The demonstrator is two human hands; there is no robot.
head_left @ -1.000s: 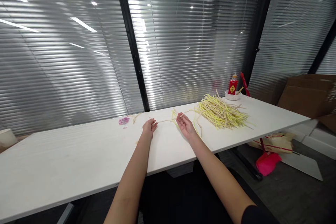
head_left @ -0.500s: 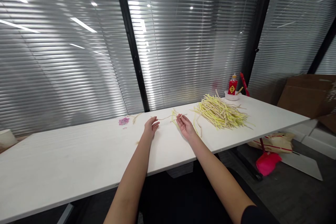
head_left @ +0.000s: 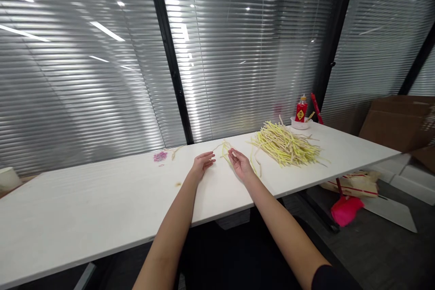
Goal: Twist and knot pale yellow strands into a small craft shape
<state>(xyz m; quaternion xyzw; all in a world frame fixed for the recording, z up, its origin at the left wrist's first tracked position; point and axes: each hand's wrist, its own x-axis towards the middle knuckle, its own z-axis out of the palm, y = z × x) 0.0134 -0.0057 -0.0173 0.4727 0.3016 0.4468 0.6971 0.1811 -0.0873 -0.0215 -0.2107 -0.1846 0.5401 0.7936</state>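
A thin, bendy beige strand [head_left: 218, 147] arches between my two hands above the white table. My left hand [head_left: 203, 164] has its thumb and forefinger at the strand's left end, the other fingers loosely curled. The fingertips of my right hand [head_left: 240, 163] pinch the other end; the exact grip is partly hidden. A few loose yellow strands [head_left: 224, 150] lie just beside the right fingers. Further right is a big heap of yellow and beige strands [head_left: 287, 145], with some strays [head_left: 257, 163] at its left edge.
A small pile of pink-purple bits [head_left: 160, 157] and some beige strands [head_left: 175, 152] lie to the left. A red bottle [head_left: 301, 111] stands in a white bowl [head_left: 301, 125] at the back right. Blinds [head_left: 231, 77] rise behind the table [head_left: 102, 208]. Cardboard boxes [head_left: 397, 122] are beyond.
My left hand has moved right, closer to my right hand. The strand between them, nearly straight before, now bows upward. My right hand has barely moved.
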